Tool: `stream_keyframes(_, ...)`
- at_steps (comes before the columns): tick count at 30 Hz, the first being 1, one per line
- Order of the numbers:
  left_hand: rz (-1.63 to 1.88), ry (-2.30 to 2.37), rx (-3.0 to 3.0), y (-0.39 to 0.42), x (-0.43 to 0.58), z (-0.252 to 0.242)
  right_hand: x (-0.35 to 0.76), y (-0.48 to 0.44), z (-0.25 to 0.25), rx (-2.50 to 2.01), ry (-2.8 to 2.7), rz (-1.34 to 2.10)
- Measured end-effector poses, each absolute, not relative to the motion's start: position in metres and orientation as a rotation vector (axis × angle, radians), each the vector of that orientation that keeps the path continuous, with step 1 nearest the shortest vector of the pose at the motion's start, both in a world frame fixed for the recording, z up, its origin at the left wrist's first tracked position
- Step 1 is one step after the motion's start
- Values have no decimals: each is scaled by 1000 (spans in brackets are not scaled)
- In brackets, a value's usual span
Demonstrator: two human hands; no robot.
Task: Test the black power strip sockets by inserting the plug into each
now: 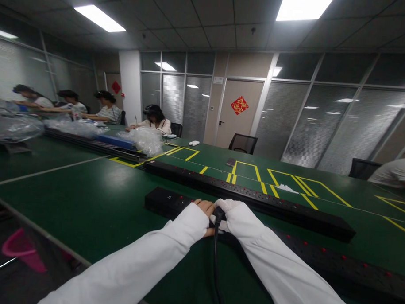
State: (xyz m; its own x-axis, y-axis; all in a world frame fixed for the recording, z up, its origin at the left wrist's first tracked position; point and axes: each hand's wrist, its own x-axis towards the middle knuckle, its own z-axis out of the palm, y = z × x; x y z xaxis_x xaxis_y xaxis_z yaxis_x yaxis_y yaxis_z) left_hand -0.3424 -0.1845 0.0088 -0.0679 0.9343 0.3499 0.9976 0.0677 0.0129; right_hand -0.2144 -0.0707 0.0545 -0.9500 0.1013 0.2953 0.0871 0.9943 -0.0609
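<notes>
A long black power strip (164, 200) with red switches runs from the middle of the table to the lower right. My left hand (204, 209), bare below a white sleeve, wraps over this strip with its fingers bent. Right beside it, my right hand (230, 208) wears a white glove and is closed around a black plug (219, 213) against the strip. From the plug a black cable (215, 263) hangs toward me. Both hands hide the plug's prongs and the socket under it. Behind lies a second long black power strip (254, 196), apart from my hands.
The green table (104, 210) bears yellow tape outlines (245, 163). Clear plastic bags (149, 140), dark metal rails (99, 146) and a blue box (114, 141) lie at the far left. Several people sit around the table. A pink basket (24, 250) stands below its left edge.
</notes>
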Motion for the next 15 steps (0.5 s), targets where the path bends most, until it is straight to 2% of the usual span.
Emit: stream_keyframes(15, -323, -2047, -1992, -183, -347, 5, -212, -70, 52, -99, -2800, 40)
